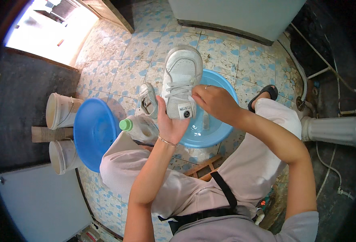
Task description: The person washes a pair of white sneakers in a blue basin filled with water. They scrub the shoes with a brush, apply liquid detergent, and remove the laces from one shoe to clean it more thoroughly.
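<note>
A white sneaker is held up over the light blue basin, toe pointing away from me. My left hand grips its heel end from below, the thumb along its left side. At the shoe's right edge my right hand is closed, its fingertips pinching at the white shoelace; the pinched part is mostly hidden. Water and a small pale item I cannot make out show in the basin. Left of the held shoe, a second white sneaker is on the tiled floor.
Beside my left knee stands a pale bottle with a green cap. A darker blue basin leans by two white buckets on the left. A wooden stool shows between my legs. Pipes and a white column are on the right.
</note>
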